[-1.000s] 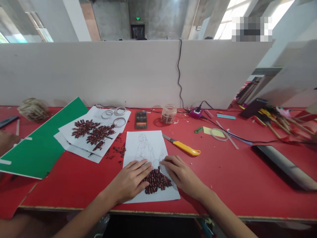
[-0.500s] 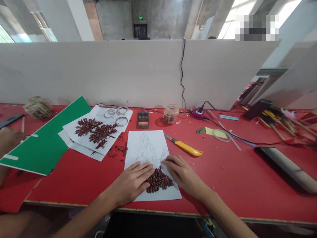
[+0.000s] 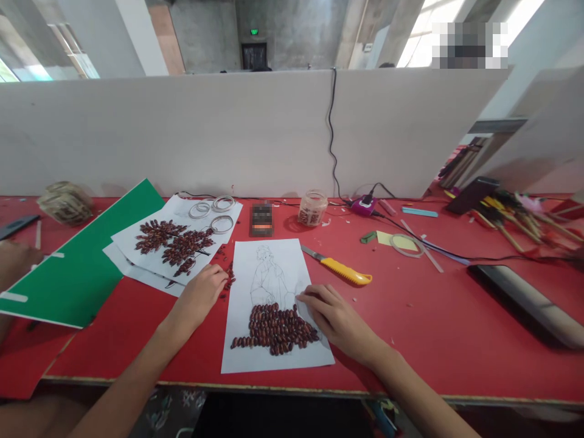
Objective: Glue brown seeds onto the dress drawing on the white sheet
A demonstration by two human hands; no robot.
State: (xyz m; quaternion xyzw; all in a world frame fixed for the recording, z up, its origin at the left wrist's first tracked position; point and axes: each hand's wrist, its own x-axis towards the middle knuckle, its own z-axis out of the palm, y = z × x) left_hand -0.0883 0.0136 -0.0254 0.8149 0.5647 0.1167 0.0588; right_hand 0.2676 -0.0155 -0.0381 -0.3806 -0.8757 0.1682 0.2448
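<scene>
A white paper with a line drawing of a figure [image 3: 269,267] lies in front of me, its lower part covered by rows of glossy dark-brown seeds [image 3: 278,325]. My right hand [image 3: 331,313] rests over the paper's right edge. Its fingers are bent together, the tips just above the seed rows; what they pinch, if anything, is hidden. Left of the paper, my left hand [image 3: 203,295] has its fingers closed at a small pile of loose seeds [image 3: 230,277]. Whatever is between those fingertips is too small to make out.
A yellow utility knife [image 3: 347,271] lies right of the drawing. Behind stand a phone [image 3: 261,220] and a glass jar [image 3: 312,208]. At left, papers with seed clusters [image 3: 182,240] overlap a green board [image 3: 91,261], near another person's hand [image 3: 18,255]. A dark case [image 3: 524,307] lies at right.
My left hand has left the seed-covered part of the drawing and moved up and left to the loose seeds, uncovering the left rows. My right hand stays in place.
</scene>
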